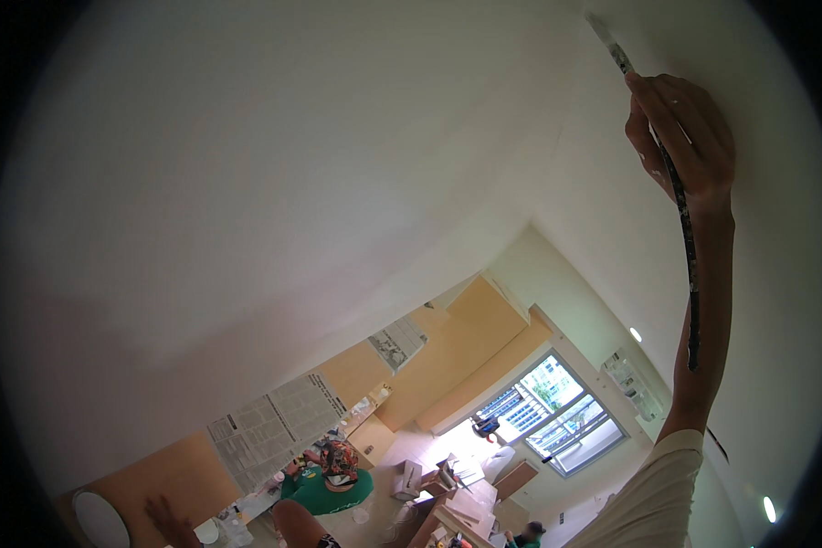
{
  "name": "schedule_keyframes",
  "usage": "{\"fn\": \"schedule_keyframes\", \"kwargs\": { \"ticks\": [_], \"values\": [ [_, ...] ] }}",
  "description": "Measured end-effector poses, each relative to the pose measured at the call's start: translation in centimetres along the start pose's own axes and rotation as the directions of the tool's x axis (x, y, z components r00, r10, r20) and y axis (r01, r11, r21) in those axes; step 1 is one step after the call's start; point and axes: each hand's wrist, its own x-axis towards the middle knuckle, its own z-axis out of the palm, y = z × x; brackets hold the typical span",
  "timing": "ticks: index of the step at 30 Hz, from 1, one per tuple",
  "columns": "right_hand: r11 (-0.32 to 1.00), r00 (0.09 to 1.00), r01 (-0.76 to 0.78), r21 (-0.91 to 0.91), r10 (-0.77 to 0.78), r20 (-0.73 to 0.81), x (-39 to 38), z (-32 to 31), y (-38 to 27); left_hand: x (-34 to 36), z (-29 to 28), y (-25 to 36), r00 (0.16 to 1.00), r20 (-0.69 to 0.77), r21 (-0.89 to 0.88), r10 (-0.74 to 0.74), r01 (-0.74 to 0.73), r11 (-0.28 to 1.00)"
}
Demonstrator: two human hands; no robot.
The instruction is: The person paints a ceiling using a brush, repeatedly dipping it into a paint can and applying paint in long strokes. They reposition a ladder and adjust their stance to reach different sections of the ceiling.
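My right hand [680, 137] is raised at the upper right, closed around a long, dark, paint-spattered paintbrush [621, 55]. Its pale bristle end is against or very close to the white surface [292, 155] near the corner line, and its handle runs back along my forearm. My left hand [169, 521] is at the lower left with fingers spread, on or just in front of a tan cabinet panel [155, 470], beside a white round object [100, 521].
Newspaper sheets [269, 429] cover parts of the cabinets [457, 338]. Below, a person in green [329, 493] and another person [525, 534] are among boxes [409, 479] and cluttered furniture. A window [553, 411] and small lights [769, 509] also show.
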Motion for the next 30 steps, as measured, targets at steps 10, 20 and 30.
{"fn": "schedule_keyframes", "kwargs": {
  "ticks": [10,20,30],
  "values": [
    [0.999,0.998,-0.04,0.021,0.039,0.044,-0.2,0.0,-0.4,-0.2,1.6,-0.8,0.992,-0.121,-0.128,0.022,-0.037,0.991],
    [0.995,0.997,-0.047,0.089,0.041,0.066,-0.5,-0.4,-0.3,0.2,0.0,0.1,0.999,-0.044,-0.08,0.007,-0.01,0.997],
    [0.997,0.996,-0.05,0.066,0.045,0.071,-1.0,0.2,-0.4,0.4,-0.3,0.2,1.0,-0.008,0.051,0.004,-0.004,0.999]
  ]
}}
